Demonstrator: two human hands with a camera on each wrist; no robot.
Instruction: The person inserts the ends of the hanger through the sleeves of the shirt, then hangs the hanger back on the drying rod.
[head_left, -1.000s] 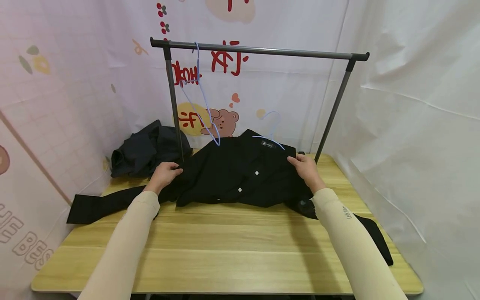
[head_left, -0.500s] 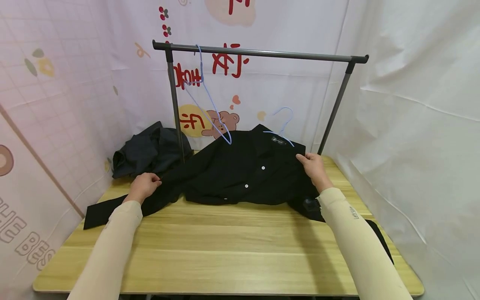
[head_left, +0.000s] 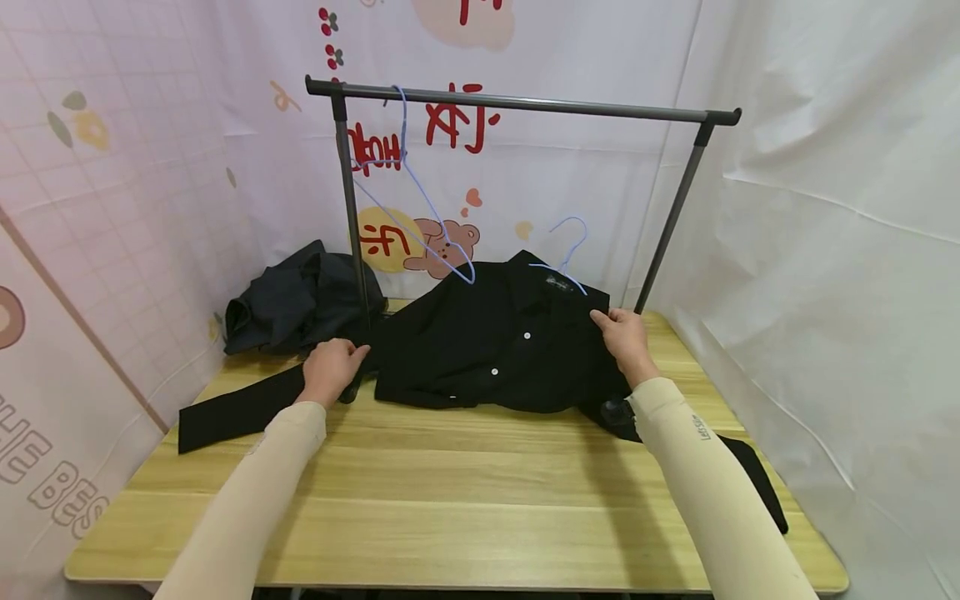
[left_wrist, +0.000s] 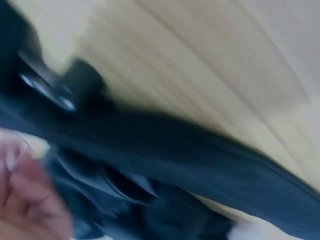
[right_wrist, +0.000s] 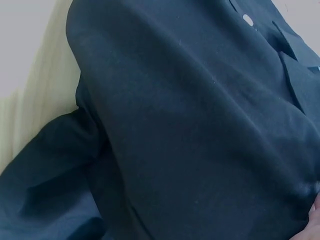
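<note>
A black button-up shirt (head_left: 450, 342) lies spread across the table, its collar toward the back and a light blue hanger (head_left: 573, 258) showing at the neck. My right hand (head_left: 626, 343) pinches the shirt's shoulder on the right; only the edge of that hand enters the right wrist view. At the shirt's other side, my left hand (head_left: 330, 371) is over the left sleeve (head_left: 240, 408), thumb pointing right. The left wrist view is blurred: the left fingers (left_wrist: 30, 195) appear bent beside dark cloth, and whether they grip it is unclear.
Behind the shirt stands a grey clothes rack (head_left: 525, 102), with another light blue hanger (head_left: 423, 196) hooked near its left end. A crumpled dark garment (head_left: 292, 300) lies at the back left of the wooden table (head_left: 450, 517). Printed cloth walls enclose the table.
My left hand went left along the sleeve, then back right toward the shirt body. My right hand and the shirt shifted slightly right. The hanger on the rack has swung a little.
</note>
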